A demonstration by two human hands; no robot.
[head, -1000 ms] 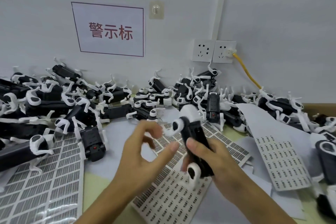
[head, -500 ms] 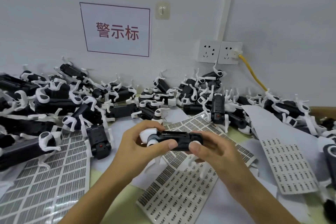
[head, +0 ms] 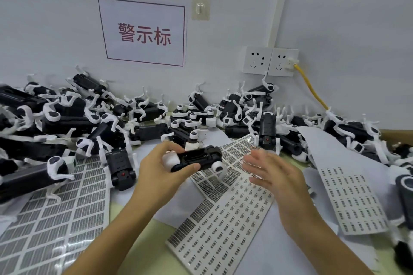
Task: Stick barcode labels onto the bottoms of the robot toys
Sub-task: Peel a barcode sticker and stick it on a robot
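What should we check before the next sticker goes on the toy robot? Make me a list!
1. Toy robot held firmly: ok, the left hand grips it above the table.
2. Toy's flat black side turned up toward the camera: ok.
3. Right hand free to pick a sticker: ok, fingers straight, holding nothing.
4. Stickers within reach: ok, the label sheet lies right under both hands.
5. Sticker already on this toy: cannot tell, too blurry.
6. More toys waiting: ok, the pile of toys sits along the wall.
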